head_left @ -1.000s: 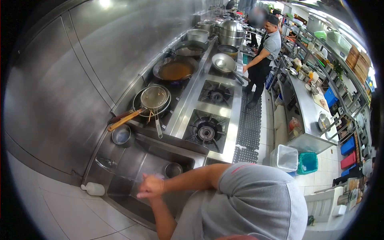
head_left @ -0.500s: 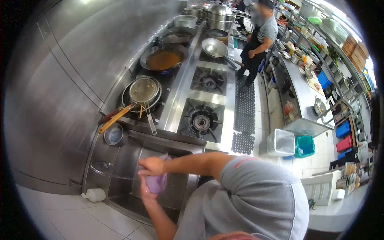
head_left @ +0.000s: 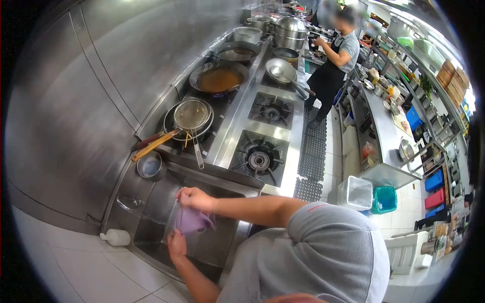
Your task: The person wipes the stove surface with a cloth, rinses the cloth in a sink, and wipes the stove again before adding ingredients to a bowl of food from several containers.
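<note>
Both hands, left (head_left: 176, 245) & right (head_left: 196, 199), grip a limp purple cloth (head_left: 192, 221) (crumpled) over steel sink (head_left: 151, 202).

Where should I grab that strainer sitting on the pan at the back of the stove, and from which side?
Take the strainer by its long metal handle, probably near the free end. The handle sticks out past the pan rim toward the sink, clear of the burner, so coming from the sink side looks easiest. The wooden handle lies beside it, so close the fingers only around the metal one.
</note>
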{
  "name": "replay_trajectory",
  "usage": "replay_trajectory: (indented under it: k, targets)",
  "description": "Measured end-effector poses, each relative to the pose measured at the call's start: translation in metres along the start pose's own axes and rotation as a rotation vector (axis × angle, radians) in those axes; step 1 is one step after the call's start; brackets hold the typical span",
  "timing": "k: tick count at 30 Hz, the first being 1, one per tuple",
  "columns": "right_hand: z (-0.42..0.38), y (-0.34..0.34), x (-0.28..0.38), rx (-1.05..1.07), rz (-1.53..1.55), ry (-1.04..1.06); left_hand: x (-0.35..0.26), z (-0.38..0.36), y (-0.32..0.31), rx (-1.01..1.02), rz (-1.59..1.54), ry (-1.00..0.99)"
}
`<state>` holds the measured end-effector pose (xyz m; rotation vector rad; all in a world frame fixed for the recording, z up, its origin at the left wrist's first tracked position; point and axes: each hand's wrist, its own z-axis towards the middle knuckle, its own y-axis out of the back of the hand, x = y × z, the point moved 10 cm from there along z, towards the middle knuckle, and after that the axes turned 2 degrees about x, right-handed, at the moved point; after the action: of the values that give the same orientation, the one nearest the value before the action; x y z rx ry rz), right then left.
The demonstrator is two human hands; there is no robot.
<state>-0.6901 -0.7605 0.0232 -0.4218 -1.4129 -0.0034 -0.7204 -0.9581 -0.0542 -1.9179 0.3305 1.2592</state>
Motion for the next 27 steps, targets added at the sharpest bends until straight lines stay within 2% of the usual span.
replay_trajectory:
  k: [1,2,3,4,5,7,8,9,11,12,13,15,16,17,19,20,21,22,23,24,25,26,27]
  targets:
    - [-0.006,-0.006,-0.004,-0.122,0.040,-0.019,0.001,0.003,-0.018,0.037,-0.220,-0.043]
    - [-0.016,-0.023,0.001,-0.145,0.020,0.005,0.026,0.016,-0.008,0.028,-0.226,-0.045]
    - [-0.020,-0.047,0.001,-0.045,-0.117,0.078,0.063,0.039,0.014,0.032,-0.294,-0.048]
    - [-0.028,-0.073,-0.006,0.055,-0.408,0.218,0.079,0.056,0.024,0.042,-0.365,-0.061]
    - [-0.031,-0.081,-0.007,0.066,-0.413,0.225,0.069,0.050,0.006,0.041,-0.368,-0.074]
    - [-0.044,-0.104,0.007,0.105,-0.669,0.320,0.011,0.015,-0.071,0.297,-0.749,-0.353]
    - [-0.045,-0.110,0.012,0.127,-0.798,0.367,0.015,0.023,-0.066,0.296,-0.756,-0.361]
    - [-0.037,-0.101,0.008,0.136,-0.798,0.363,0.044,0.037,-0.050,0.177,-0.698,-0.196]
    - [-0.008,-0.066,-0.028,0.046,-0.980,0.073,0.093,0.043,-0.010,-0.065,-0.557,0.147]
    - [-0.012,-0.072,-0.031,0.020,-0.972,0.082,0.101,0.043,-0.002,-0.088,-0.533,0.212]
    - [-0.017,-0.082,-0.037,0.027,-0.972,0.073,0.105,0.044,0.004,-0.081,-0.537,0.240]
    - [-0.035,-0.129,-0.049,0.311,-0.943,0.196,0.104,0.039,0.007,-0.068,-0.530,0.281]
    - [-0.037,-0.133,-0.045,0.317,-1.001,0.294,0.103,0.040,0.006,-0.057,-0.519,0.301]
    - [-0.023,-0.126,-0.048,0.320,-1.004,0.289,0.099,0.040,0.002,-0.049,-0.504,0.323]
    - [0.019,-0.068,-0.071,0.034,-0.950,-0.006,0.087,0.034,-0.005,-0.032,-0.452,0.353]
    - [0.026,-0.055,-0.079,0.028,-0.942,-0.023,0.078,0.032,-0.011,-0.019,-0.420,0.362]
    - [0.035,-0.048,-0.074,0.003,-0.867,0.093,0.065,0.026,-0.012,-0.024,-0.413,0.378]
    - [0.042,-0.044,-0.064,-0.021,-0.795,0.215,0.040,0.024,-0.009,-0.095,-0.419,0.310]
    - [0.049,-0.038,-0.060,-0.019,-0.794,0.216,0.018,0.022,-0.005,-0.165,-0.432,0.232]
    - [0.047,-0.061,-0.078,0.366,-0.636,0.094,0.008,0.014,0.018,-0.316,-0.428,0.235]
    - [0.027,-0.085,-0.091,0.744,-0.459,-0.035,0.006,0.013,0.037,-0.324,-0.436,0.232]
    - [0.009,-0.094,-0.096,0.881,-0.452,-0.121,-0.002,0.014,0.056,-0.272,-0.143,0.217]
    - [0.006,-0.097,-0.107,0.895,-0.459,-0.125,-0.014,0.016,0.053,-0.219,0.150,0.199]
